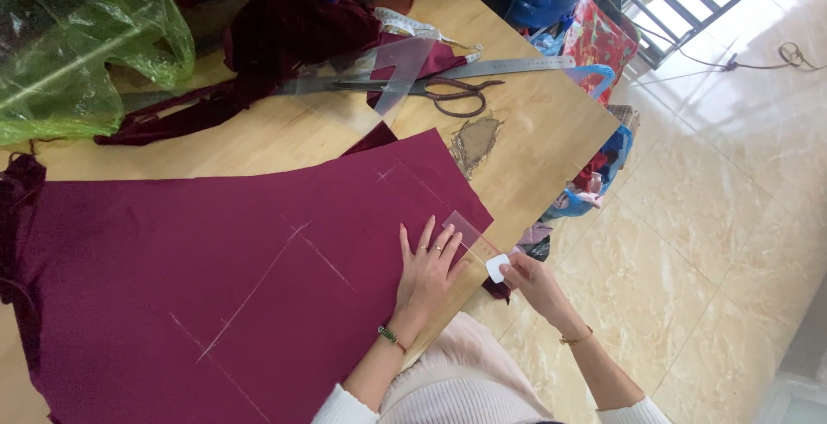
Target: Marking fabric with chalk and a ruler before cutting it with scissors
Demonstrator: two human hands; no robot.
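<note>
Left hand (pixel 426 265) lies flat, fingers spread, pressing a small clear ruler (pixel 469 234) onto maroon fabric (pixel 215 269) at its near-right edge. Right hand (pixel 527 276) pinches white tailor's chalk (pixel 497 267) just beside the ruler. Far: scissors (pixel 448 92), steel ruler (pixel 508 66), clear set square (pixel 392 71), green plastic bag (pixel 77 45). Wooden table (pixel 534 140); tiled floor (pixel 715 217) open to the right.

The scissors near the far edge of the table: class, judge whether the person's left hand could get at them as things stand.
Probably yes. The left hand lies flat on the maroon fabric, holding nothing, and only bare wood lies between the fabric's edge and the scissors. It would be a long reach across the table.
</note>
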